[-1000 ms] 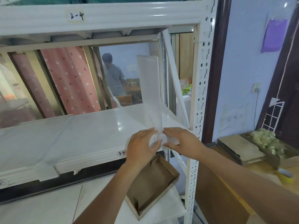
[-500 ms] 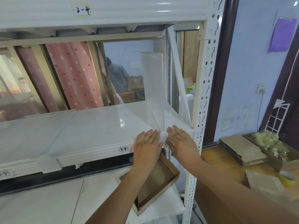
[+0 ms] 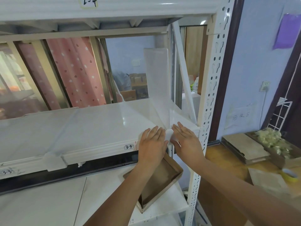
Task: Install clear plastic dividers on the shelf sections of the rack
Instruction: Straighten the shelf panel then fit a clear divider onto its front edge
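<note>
A clear plastic divider (image 3: 157, 79) stands upright on the white middle shelf (image 3: 91, 126) of the rack, near its right end by the label 3-4. Its front clip (image 3: 169, 136) hooks over the shelf's front lip. My left hand (image 3: 152, 144) lies flat, fingers together, on the shelf edge just left of the divider's base. My right hand (image 3: 187, 141) lies flat just right of it, pressing the base. Another divider clip (image 3: 54, 162) sits on the front lip further left.
The white perforated rack upright (image 3: 210, 98) stands just right of my hands. An open cardboard box (image 3: 156, 181) rests on the lower shelf below them. To the right, a wooden table (image 3: 228, 162) carries boards, a yellow tape roll (image 3: 290, 175) and pale loose material.
Both hands went from pinching the divider's front base to lying flat, fingers extended, on the shelf either side of it. The view shifted slightly closer and to the right.
</note>
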